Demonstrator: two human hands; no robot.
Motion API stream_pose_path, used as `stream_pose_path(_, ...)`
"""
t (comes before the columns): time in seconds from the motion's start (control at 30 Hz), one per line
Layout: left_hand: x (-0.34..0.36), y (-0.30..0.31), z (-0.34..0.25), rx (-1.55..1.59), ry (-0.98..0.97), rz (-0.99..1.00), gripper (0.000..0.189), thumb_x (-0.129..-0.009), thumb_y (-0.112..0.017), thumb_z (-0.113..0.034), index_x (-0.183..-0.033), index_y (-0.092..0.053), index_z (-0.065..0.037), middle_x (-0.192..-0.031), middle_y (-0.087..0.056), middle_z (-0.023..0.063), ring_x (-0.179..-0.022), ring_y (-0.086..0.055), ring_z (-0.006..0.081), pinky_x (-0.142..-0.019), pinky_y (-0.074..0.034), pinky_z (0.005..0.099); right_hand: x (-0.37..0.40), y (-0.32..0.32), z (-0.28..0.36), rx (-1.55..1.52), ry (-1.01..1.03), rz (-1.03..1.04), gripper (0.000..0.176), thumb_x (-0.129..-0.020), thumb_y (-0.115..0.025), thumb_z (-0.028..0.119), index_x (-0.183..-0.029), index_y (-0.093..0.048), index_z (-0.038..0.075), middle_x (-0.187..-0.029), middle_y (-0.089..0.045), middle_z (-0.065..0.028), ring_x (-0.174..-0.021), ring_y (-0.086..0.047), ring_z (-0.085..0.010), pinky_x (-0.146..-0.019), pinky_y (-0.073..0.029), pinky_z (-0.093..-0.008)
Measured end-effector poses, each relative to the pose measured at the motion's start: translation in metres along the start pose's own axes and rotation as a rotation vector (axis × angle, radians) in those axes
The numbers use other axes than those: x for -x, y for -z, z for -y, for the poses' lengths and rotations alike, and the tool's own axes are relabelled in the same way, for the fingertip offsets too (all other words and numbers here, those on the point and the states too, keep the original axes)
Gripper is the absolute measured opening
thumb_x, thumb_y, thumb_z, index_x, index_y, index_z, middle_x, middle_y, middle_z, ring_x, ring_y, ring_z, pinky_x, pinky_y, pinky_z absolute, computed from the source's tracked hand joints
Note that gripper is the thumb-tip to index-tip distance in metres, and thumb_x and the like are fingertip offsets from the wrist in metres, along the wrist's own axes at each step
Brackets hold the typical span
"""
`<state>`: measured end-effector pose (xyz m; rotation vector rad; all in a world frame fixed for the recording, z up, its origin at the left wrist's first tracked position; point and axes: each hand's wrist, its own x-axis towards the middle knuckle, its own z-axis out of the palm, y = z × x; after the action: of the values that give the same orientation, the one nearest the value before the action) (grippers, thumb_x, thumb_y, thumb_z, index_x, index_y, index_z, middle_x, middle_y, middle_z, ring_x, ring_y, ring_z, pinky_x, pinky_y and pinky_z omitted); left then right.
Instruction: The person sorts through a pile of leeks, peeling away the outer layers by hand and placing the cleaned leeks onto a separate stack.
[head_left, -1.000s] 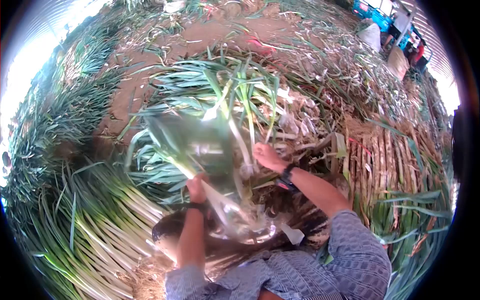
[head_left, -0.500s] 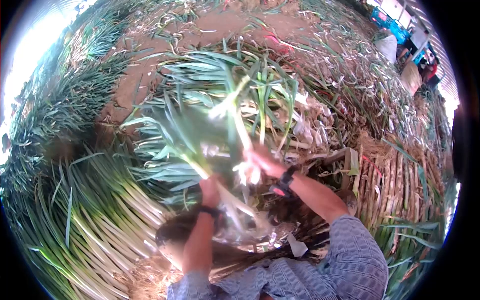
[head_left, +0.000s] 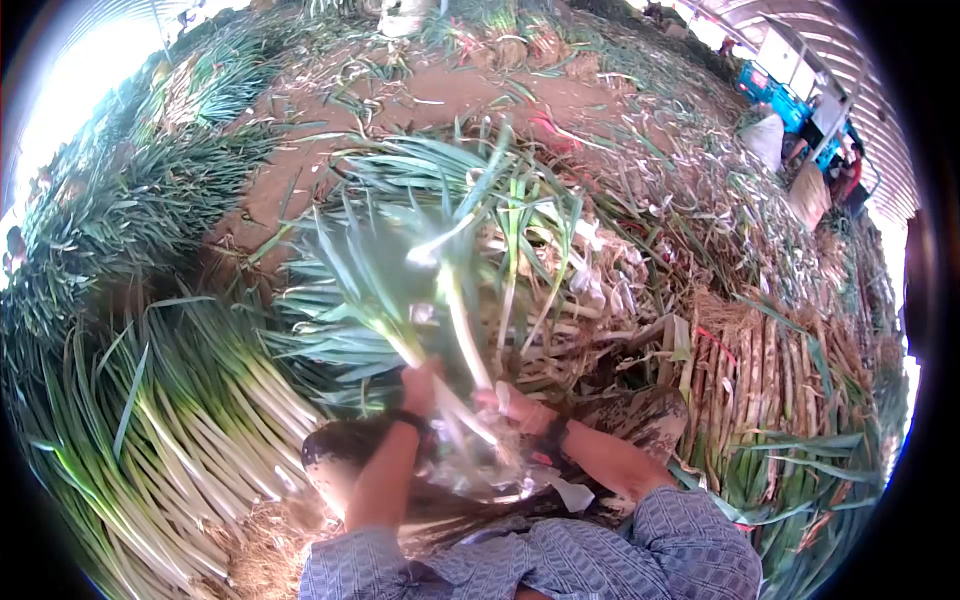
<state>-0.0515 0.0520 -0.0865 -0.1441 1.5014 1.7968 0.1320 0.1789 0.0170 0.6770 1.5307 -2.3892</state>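
Note:
My left hand [head_left: 420, 388] is closed around a green onion [head_left: 395, 335], whose green leaves fan up and away from me while its white stem slants down to the right. Close beside it, my right hand [head_left: 515, 406] grips the lower end of a pale outer leaf [head_left: 462, 318]; its upper part stands beside the onion's leaves, folded over and slightly blurred. The root end of the held onion lies just below my right fingers. Beyond both hands spreads a heap of green onions [head_left: 325, 300] with their leaves pointing left.
Cleaner white-stemmed green onions [head_left: 190, 430] lie in a row at left. Unpeeled stalks with dry roots [head_left: 755, 375] are stacked at right. Stripped leaf waste [head_left: 610, 265] covers the ground ahead. Sacks [head_left: 809, 195] and blue crates [head_left: 775, 95] stand far right, near other people.
My right hand has come down towards me with the pale leaf, closer to my left hand. My left hand keeps its hold on the onion. The view has tilted up slightly.

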Motion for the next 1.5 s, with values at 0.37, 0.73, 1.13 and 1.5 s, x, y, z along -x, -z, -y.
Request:
stream_pose_path(0.37, 0.029, -0.016, -0.017, 0.544, -0.107, 0.553, 0.053, -0.088, -0.066, -0.045, -0.124, -0.054, -0.008, -0.105, -0.065, 0.0158, -0.09, -0.066, 0.0337, -0.082, -0.057, 0.049, 0.016, -0.012, 0.042, 0.62, 0.049, 0.23, 0.04, -0.103, -0.055, 0.038, -0.111, -0.062, 0.0, -0.081, -0.061, 0.0011, -0.069, -0.057, -0.0106, -0.061, -0.047, -0.0285)
stream_pose_path(0.73, 0.028, -0.012, -0.051, 0.52, 0.133, 0.261, 0.032, -0.089, -0.065, -0.029, -0.102, -0.058, -0.001, -0.078, -0.063, 0.0131, -0.063, -0.063, 0.0288, -0.06, -0.057, 0.0424, 0.08, -0.048, 0.03, 0.927, 0.363, 0.22, 0.026, -0.098, -0.053, 0.021, -0.09, -0.066, 0.001, -0.075, -0.061, -0.0096, -0.066, -0.058, -0.0191, -0.066, -0.048, -0.0357)
stream_pose_path(1.13, 0.007, -0.006, 0.002, 0.097, -0.238, 0.036, 0.031, -0.084, -0.068, -0.021, -0.099, -0.064, 0.006, -0.077, -0.068, 0.0151, -0.064, -0.067, 0.0265, -0.061, -0.056, 0.0393, 0.188, 0.152, 0.181, 1.661, 0.244, -0.828, 0.016, -0.095, -0.06, 0.012, -0.107, -0.068, 0.005, -0.098, -0.071, -0.0122, -0.076, -0.065, -0.0204, -0.066, -0.052, -0.0344)
stream_pose_path(1.5, 0.1, -0.041, 0.005, 0.177, -0.261, 0.232, 0.026, -0.084, -0.075, -0.018, -0.1, -0.068, 0.0, -0.085, -0.068, 0.0068, -0.074, -0.063, 0.0158, -0.067, -0.053, 0.0322, -0.092, 0.008, 0.085, 1.186, 0.594, -0.456, 0.032, -0.092, -0.068, 0.018, -0.116, -0.06, 0.0, -0.096, -0.069, -0.0151, -0.077, -0.068, -0.0202, -0.067, -0.055, -0.0361)
